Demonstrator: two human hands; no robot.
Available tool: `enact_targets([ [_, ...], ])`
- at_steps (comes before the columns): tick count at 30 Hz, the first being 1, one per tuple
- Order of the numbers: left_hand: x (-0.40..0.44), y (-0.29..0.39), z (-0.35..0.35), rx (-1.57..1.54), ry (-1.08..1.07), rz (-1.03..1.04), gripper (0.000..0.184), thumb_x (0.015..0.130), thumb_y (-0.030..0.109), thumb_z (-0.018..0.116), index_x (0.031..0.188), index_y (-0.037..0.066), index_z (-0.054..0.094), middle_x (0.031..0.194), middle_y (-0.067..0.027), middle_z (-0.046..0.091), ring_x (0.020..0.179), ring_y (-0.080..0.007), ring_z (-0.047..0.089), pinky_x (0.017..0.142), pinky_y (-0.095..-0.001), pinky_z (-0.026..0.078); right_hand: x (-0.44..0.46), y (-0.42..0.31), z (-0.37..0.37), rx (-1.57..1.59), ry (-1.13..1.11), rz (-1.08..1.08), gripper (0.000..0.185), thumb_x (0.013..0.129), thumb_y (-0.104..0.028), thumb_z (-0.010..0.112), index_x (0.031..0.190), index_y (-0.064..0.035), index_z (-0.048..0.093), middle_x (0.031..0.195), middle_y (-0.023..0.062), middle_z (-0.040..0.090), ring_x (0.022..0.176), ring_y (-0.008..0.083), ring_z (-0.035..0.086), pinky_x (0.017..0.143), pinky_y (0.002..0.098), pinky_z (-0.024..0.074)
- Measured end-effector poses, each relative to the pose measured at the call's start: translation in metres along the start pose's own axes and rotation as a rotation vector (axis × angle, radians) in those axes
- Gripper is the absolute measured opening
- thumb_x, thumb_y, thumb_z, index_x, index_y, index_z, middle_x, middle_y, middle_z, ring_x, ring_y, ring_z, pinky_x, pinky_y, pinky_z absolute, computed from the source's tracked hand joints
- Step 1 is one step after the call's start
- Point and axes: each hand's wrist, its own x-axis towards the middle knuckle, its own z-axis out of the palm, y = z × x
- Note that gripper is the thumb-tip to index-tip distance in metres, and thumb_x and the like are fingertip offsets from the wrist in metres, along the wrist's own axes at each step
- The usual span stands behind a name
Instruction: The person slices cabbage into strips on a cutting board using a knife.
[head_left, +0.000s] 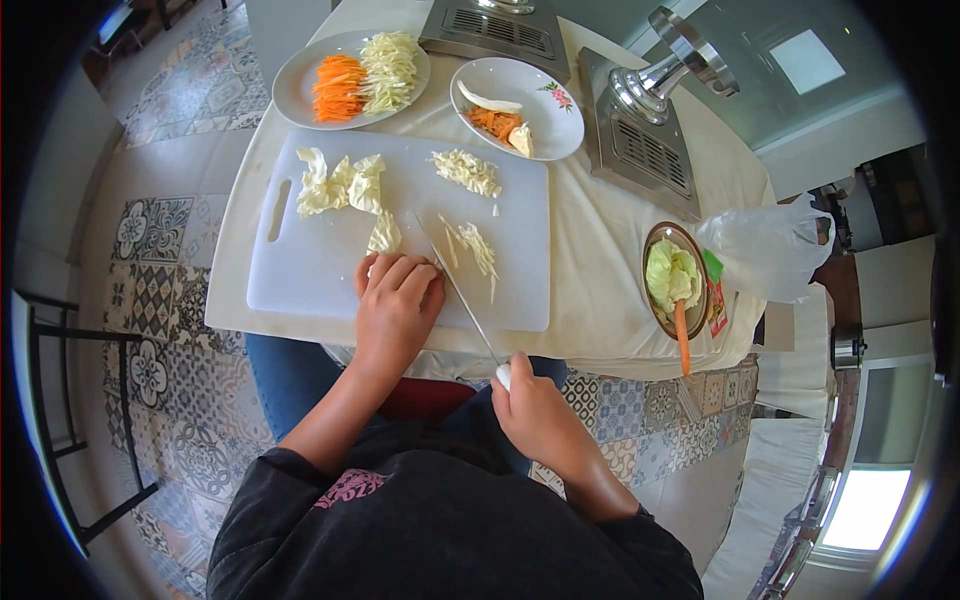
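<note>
My left hand presses down with its fingers together on cabbage near the front of the white cutting board; a leaf piece sticks out beyond the fingertips. My right hand grips the white handle of a knife, whose blade lies slantwise over the board just right of my left fingers. Right of the blade are thin cabbage shreds. A chopped pile lies at the board's back right, and loose cabbage leaves at its back left.
Behind the board stand a plate of shredded carrot and cabbage and a flowered bowl with scraps. Metal stoves are at the back. To the right are a brown-rimmed bowl with cabbage and a carrot, and a plastic bag.
</note>
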Motion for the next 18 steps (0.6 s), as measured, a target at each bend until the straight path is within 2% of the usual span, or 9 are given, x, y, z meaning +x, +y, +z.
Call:
enact_targets([
  [6,0.0,-0.002,0.001,-0.037,0.015,-0.011,0.01,0.08,0.007,0.076,0.085,0.009,0.067,0.092,-0.0023,0.069,0.096,-0.0234,0.064,0.106,-0.0449,0.04,-0.03,0.018,-0.023,-0.009,-0.044,0.045,0.027,0.099,-0.024,0.057,0.105,0.0007,0.048,0.081,0.0291,0.066,0.082,0.0501,0.064,0.068,0.0544,0.0476],
  [12,0.001,-0.006,-0.001,-0.058,0.022,0.019,0.01,0.08,0.004,0.074,0.086,0.007,0.067,0.093,-0.0039,0.069,0.095,-0.0253,0.064,0.105,-0.045,0.041,-0.036,0.027,-0.021,0.025,0.043,0.046,0.026,0.098,-0.024,0.058,0.103,0.0005,0.049,0.083,0.0284,0.066,0.084,0.0492,0.064,0.068,0.0535,0.0481],
  [15,0.002,-0.006,-0.003,-0.075,0.03,0.026,0.011,0.08,0.003,0.074,0.087,0.006,0.067,0.093,-0.0056,0.068,0.094,-0.0274,0.063,0.101,-0.0443,0.043,-0.036,0.028,-0.017,0.02,0.052,0.045,0.026,0.098,-0.024,0.058,0.104,0.0005,0.05,0.083,0.0281,0.066,0.082,0.0492,0.064,0.068,0.0536,0.048],
  [18,0.001,-0.007,-0.002,-0.12,0.04,-0.015,0.013,0.079,0.003,0.074,0.09,0.006,0.068,0.096,-0.0065,0.066,0.095,-0.029,0.061,0.095,-0.0434,0.044,-0.036,0.023,-0.016,0.045,0.06,0.0,0.029,0.1,-0.025,0.055,0.1,0.0025,0.045,0.077,0.0319,0.064,0.077,0.0527,0.062,0.067,0.06,0.0463],
])
